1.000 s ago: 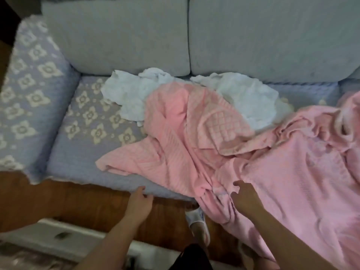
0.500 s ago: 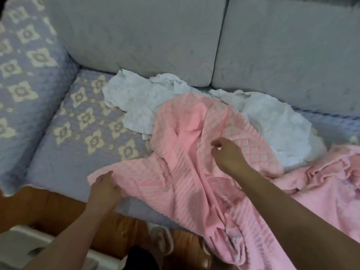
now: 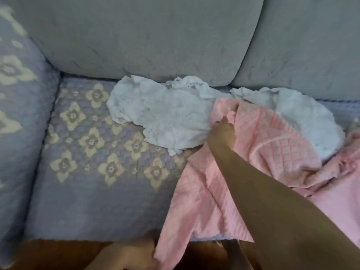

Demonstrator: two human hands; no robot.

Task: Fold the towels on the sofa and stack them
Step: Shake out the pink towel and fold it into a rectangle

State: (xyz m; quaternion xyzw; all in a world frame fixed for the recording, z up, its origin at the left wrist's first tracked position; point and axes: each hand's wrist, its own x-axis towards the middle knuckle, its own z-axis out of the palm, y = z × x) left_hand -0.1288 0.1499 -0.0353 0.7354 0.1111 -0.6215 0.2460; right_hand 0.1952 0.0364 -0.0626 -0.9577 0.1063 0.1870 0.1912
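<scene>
A: Right hand [image 3: 222, 131]?

B: It reaches far across the seat and pinches the far edge of the pink towel [image 3: 272, 147], fingers curled round a bunched fold, right where the pink cloth meets the white towel [image 3: 165, 115].

A: Left hand [image 3: 130, 254]?

B: At the near bottom edge, blurred. It touches the near corner of the same pink towel where it hangs over the seat's front edge. It looks like a grip on that corner, but the fingers are too blurred, so cannot tell.

A: Where does the pink towel lie?

B: Draped from the middle of the sofa seat [image 3: 87, 201] to the near edge, crumpled, diamond weave on top. Its far part lies over the white cloth. Its near end hangs past the seat front, over the brown wood floor [image 3: 48, 254].

A: White cloth?

B: Crumpled white towel at the far side of the seat, touching the back cushion [image 3: 146, 39]. A second white towel [image 3: 303, 114] lies to its right, partly under the pink one. Whether the two are one piece, cannot tell.

A: More pink?

B: A bigger pink blanket [image 3: 335, 191] heaped on the right, touching the pink towel and running out of view.

A: Sofa?

B: Grey back cushions, lilac seat cover with cream flower pattern, same pattern on the armrest [image 3: 17, 114] at left. Nothing folded, no stack yet.
</scene>
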